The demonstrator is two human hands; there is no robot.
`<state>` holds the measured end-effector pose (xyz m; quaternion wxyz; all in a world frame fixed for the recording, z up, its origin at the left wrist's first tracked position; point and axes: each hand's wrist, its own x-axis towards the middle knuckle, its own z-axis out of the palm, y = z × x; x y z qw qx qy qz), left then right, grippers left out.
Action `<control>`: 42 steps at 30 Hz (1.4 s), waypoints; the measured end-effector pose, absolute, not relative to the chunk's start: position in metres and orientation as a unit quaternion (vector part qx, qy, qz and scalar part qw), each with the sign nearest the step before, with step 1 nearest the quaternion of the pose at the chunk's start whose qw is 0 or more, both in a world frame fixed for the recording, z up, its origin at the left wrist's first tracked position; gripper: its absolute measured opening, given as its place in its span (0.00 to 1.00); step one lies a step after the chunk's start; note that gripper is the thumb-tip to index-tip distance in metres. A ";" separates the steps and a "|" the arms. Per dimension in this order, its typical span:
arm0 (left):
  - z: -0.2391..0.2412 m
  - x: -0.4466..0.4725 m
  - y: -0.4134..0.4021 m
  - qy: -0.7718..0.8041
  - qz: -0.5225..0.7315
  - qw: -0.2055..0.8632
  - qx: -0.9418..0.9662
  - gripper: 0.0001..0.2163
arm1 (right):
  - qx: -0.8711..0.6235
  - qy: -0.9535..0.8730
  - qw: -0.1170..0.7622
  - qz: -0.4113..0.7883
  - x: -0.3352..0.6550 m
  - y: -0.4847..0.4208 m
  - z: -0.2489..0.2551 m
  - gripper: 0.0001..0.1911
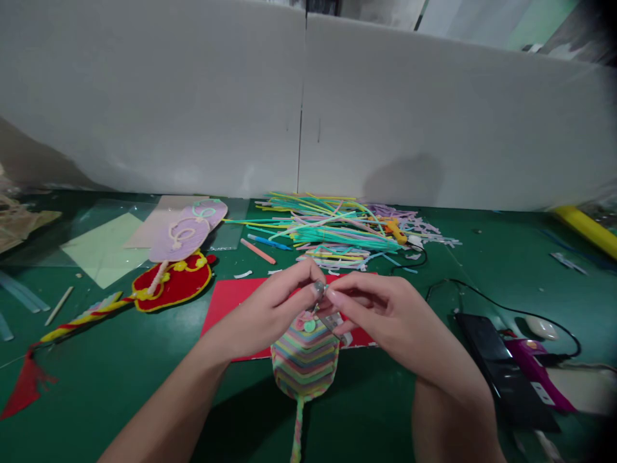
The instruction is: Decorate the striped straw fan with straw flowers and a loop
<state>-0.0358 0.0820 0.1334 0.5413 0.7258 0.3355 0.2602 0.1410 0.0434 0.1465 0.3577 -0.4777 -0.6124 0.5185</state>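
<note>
My left hand (289, 297) and my right hand (373, 302) meet fingertip to fingertip, both closed in a pinch. Something tiny sits between the tips, too small to name; the left thumbnail looks dark and shiny. Just below them is a fan-shaped piece (306, 363) covered in pastel zigzag stripes, with pink and green flower shapes near its top and a twisted handle toward me. Under the hands lies a red board (231, 308). A small greyish printed piece (331, 320) shows beneath my right fingers, partly hidden.
Pastel pipe cleaners (332, 225) are heaped at the back, with an orange glue gun (396, 231) beside them. To the left lie a red and yellow fan (174, 283) and a lilac fan (186, 233). A black phone (484, 337) and cables occupy the right.
</note>
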 end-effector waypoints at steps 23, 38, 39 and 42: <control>0.132 -0.028 0.069 0.387 0.359 0.236 0.816 0.06 | -0.497 -0.575 0.422 0.494 0.141 0.043 0.145 0.09; 0.134 -0.030 0.062 0.434 0.273 0.170 0.841 0.07 | -0.520 -0.636 0.388 0.419 0.138 0.038 0.145 0.09; 0.134 -0.029 0.061 0.439 0.267 0.162 0.843 0.07 | -0.522 -0.639 0.388 0.410 0.138 0.038 0.145 0.08; 0.134 -0.027 0.059 0.452 0.247 0.147 0.845 0.07 | -0.537 -0.651 0.390 0.369 0.135 0.038 0.145 0.08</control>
